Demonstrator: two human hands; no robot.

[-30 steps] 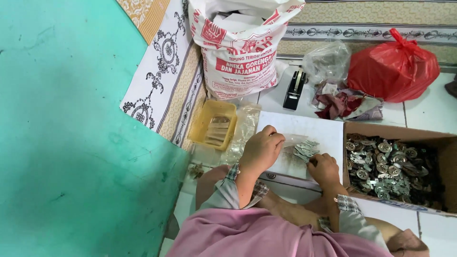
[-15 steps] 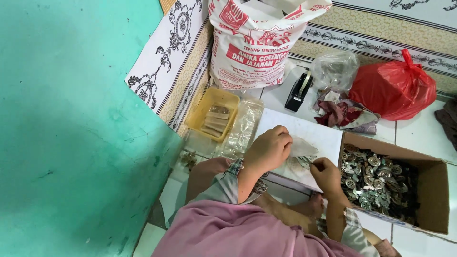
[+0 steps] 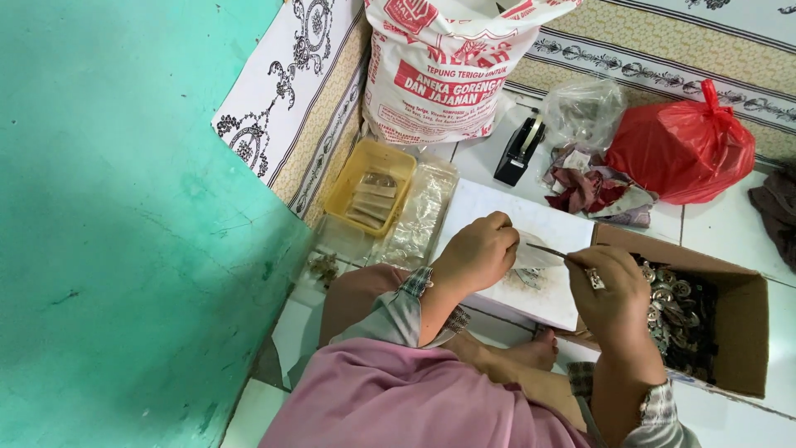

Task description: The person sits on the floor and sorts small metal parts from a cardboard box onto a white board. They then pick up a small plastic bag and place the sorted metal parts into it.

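both hands, left hand [image 3: 479, 251] and right hand [image 3: 612, 286], pinch a small clear packet [image 3: 535, 252], contents unclear; cardboard box [image 3: 742, 319] holds shiny metal pieces [image 3: 676, 311].

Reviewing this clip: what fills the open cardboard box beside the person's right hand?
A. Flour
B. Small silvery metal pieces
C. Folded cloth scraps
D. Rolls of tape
B: the cardboard box beside the right hand holds a heap of small silvery metal pieces.
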